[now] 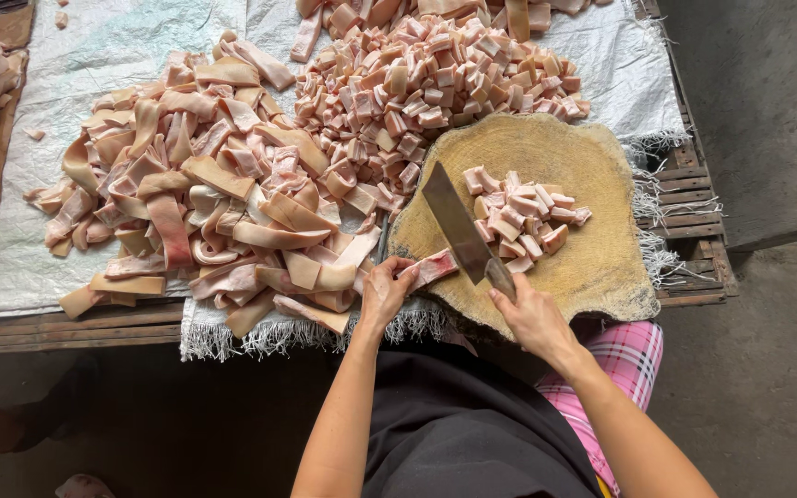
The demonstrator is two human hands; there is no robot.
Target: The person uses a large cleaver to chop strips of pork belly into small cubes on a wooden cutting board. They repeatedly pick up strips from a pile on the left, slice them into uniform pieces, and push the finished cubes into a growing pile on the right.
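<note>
One cleaver (458, 226), one round chopping block (592, 258), two hands, two meat heaps (strips (205, 194) and cubes (426, 78)).

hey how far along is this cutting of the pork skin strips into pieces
Done: a large heap of cut pieces lies on the white sheet, with a smaller batch on the chopping block. In hand: the left hand holds a strip on the block while the right hand holds the cleaver at it. Left: a big pile of uncut strips, roughly half the total.
</note>
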